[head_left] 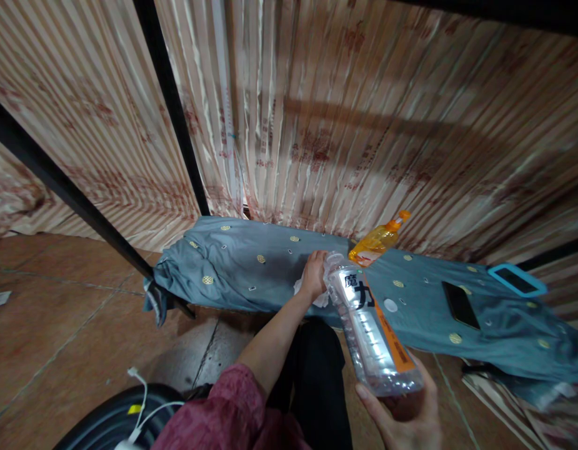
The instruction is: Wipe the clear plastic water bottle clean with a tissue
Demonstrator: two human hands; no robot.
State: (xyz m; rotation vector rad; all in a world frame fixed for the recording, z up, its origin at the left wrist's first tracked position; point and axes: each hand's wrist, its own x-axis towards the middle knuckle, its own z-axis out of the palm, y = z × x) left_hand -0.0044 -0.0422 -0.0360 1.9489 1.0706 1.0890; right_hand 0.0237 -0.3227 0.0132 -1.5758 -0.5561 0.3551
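Right now the person's right hand (405, 415) cups the base of a clear plastic bottle (370, 325), thumb and fingers wrapped around its bottom end, holding it tilted so the open neck points away towards the bed. The bottle carries a white and orange label with dark characters and looks empty. Up at that neck, the left hand (313, 274) is closed on a crumpled white tissue (317, 295), fingers curled together and pressed against the bottle's mouth. Just beyond, an orange drink bottle (377, 240) lies on the grey-blue bedsheet (251, 275), near the striped curtain (363, 125). A white cap (390, 305) sits on the sheet beside the clear bottle, with a black phone (460, 305) further right and a blue-framed device (517, 279) near the edge.
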